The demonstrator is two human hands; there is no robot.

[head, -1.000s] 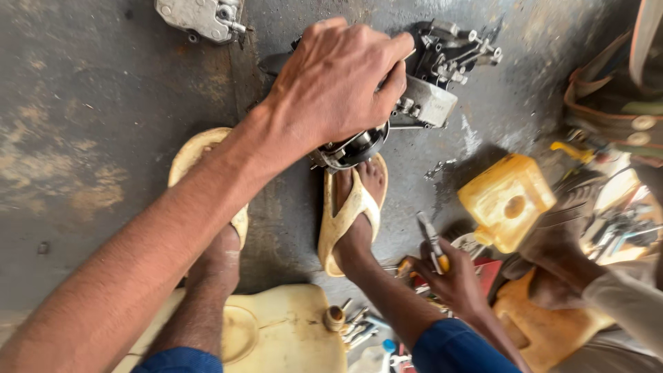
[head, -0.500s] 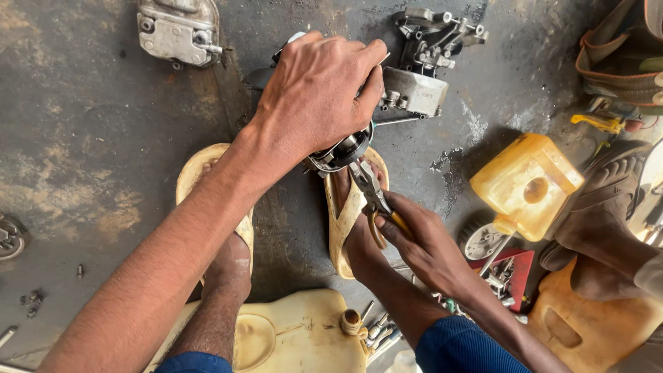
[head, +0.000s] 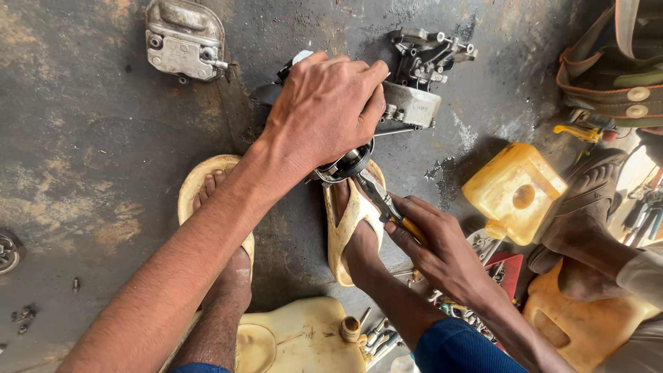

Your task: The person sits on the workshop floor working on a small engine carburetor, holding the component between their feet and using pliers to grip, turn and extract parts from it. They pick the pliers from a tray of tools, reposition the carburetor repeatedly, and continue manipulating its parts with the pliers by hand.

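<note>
A grey metal engine part (head: pixel 407 103) lies on the oily dark floor just beyond my two sandalled feet. My left hand (head: pixel 324 110) is clamped down over it, fingers curled around its round dark opening (head: pixel 345 164). My right hand (head: pixel 431 242) grips yellow-handled pliers (head: pixel 380 200), whose jaws reach up to the rim of that opening under my left palm. Much of the part is hidden by my left hand.
A separate grey metal cover (head: pixel 183 38) lies at the top left. A yellow jerrycan (head: pixel 514 190) stands to the right, beside another person's sandalled foot (head: pixel 587 200). A pale jerrycan (head: pixel 297 338) and loose tools (head: pixel 376 338) sit near me. Small bolts (head: pixel 24 314) lie at the left.
My right hand has lifted the pliers from the tool pile near my right foot up to the part's opening. My left hand stays pressed on the part.
</note>
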